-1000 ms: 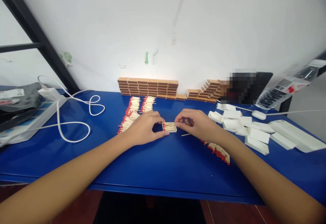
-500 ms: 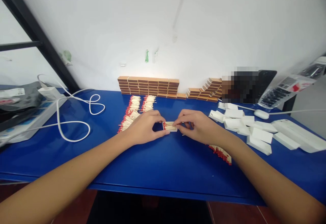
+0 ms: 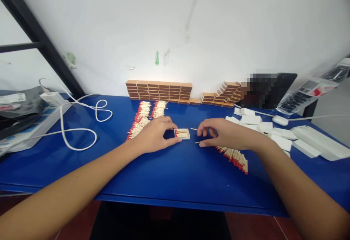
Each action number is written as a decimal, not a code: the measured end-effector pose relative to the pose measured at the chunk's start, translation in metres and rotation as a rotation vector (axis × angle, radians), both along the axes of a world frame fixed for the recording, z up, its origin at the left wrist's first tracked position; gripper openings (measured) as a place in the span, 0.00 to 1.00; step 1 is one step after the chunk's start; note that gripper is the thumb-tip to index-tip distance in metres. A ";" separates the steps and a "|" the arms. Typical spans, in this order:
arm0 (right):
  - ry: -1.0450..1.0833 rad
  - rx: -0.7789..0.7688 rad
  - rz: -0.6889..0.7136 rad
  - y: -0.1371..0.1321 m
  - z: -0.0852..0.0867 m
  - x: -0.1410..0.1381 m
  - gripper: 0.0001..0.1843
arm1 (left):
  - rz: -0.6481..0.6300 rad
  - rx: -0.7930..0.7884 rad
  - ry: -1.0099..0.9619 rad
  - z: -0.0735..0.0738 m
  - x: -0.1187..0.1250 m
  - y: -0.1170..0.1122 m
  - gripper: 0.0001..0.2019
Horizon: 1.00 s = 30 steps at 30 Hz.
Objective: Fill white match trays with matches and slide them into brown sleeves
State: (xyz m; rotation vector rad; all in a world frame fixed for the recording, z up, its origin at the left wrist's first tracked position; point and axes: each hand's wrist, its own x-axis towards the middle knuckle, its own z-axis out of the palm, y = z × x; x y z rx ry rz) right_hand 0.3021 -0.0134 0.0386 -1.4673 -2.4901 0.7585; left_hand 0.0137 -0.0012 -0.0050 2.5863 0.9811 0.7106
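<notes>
The matchbox tray (image 3: 187, 137) is set near the centre of the frame, its left end pinched between thumb and finger of the left hand (image 3: 155, 135). The right hand (image 3: 218, 133), at the tray half a second ago, has been drawn rightward, its thumb and fingers parted; whether a loose matchstick (image 3: 193, 129) is held cannot be told. The matches (image 3: 182, 134) inside are thus left uncovered, seemingly settled.

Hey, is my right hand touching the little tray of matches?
No, blue tabletop shows between your right hand and the tray.
</notes>
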 end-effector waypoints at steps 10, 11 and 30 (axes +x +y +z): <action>0.056 0.151 -0.030 0.007 -0.014 -0.011 0.13 | -0.008 0.005 0.007 0.000 -0.001 0.000 0.15; 0.051 0.181 -0.037 0.008 -0.016 -0.012 0.12 | -0.006 0.002 0.008 0.000 -0.001 0.000 0.15; 0.109 0.255 -0.078 0.009 -0.018 -0.008 0.15 | -0.003 -0.021 0.028 0.003 0.000 -0.002 0.16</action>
